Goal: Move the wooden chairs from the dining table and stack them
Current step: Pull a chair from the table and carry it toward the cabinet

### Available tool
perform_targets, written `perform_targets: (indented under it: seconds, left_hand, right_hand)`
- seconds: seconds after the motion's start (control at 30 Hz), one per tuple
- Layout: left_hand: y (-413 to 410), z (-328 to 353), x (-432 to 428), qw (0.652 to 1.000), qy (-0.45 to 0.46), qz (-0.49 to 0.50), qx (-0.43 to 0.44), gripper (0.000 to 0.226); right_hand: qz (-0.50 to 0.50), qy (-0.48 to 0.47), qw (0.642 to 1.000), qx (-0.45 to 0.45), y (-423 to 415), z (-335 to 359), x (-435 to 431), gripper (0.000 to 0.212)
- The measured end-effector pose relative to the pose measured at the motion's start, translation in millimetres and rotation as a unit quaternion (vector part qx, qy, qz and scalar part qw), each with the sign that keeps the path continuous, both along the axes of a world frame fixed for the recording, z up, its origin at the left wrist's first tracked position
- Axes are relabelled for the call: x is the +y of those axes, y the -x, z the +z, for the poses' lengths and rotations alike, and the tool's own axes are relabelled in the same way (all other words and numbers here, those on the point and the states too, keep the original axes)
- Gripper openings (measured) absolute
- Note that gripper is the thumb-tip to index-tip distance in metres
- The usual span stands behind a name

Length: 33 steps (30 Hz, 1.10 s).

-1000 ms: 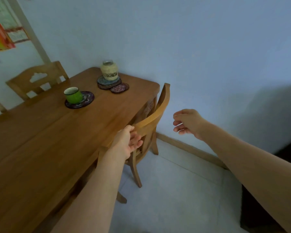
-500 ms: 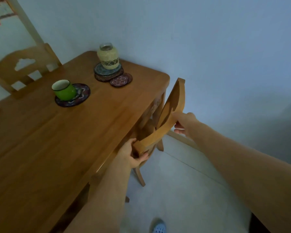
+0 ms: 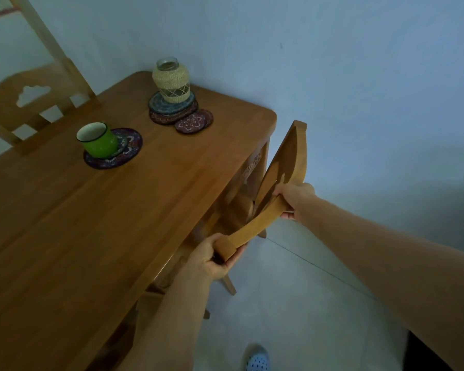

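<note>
A wooden chair (image 3: 292, 159) stands tucked against the near long side of the wooden dining table (image 3: 118, 226), its curved top rail toward me. My left hand (image 3: 214, 259) is shut around the near end of that rail. My right hand (image 3: 295, 199) grips the rail's middle, fingers wrapped over it. The chair's seat is hidden under the table; two legs show on the floor. A second wooden chair (image 3: 24, 103) stands at the table's far side, at the upper left.
On the table sit a green mug (image 3: 98, 140) on a dark coaster and a woven-covered jar (image 3: 172, 80) on stacked coasters. A pale wall runs close behind the chair. Light tiled floor lies to the right, and a blue slipper (image 3: 257, 361) shows at the bottom.
My right hand has moved from the air onto the chair's top rail and closed on it. My left hand has tightened on the rail's end. The view has come closer.
</note>
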<state>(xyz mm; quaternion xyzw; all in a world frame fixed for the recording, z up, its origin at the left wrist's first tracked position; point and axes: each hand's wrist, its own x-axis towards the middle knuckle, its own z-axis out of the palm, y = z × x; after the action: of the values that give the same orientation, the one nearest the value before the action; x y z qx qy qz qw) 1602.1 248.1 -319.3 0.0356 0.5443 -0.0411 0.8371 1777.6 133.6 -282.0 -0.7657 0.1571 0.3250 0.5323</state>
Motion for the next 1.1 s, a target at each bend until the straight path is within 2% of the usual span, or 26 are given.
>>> perform_targets:
  seconds: [0.3,0.5,0.73,0.97,1.1]
  left_hand:
    - [1,8,-78,1.000,-0.009,-0.007,-0.003,0.042]
    - [5,8,-161,0.999,0.007,-0.032,-0.005,0.043]
    - [8,5,-263,0.998,0.008,-0.063,-0.001,0.052]
    - [19,8,-357,0.996,0.022,-0.084,-0.016,0.044]
    - [24,4,-396,0.996,0.027,-0.082,-0.027,0.045]
  right_hand:
    - [-0.006,0.008,0.999,-0.038,2,6,-74,0.023]
    - [-0.022,0.002,0.999,-0.048,12,12,-164,0.017]
    - [-0.069,0.010,0.995,-0.067,35,18,-273,0.020]
    - [-0.119,0.014,0.989,-0.083,54,24,-368,0.014]
    - [-0.108,0.036,0.990,-0.079,57,24,-408,0.028]
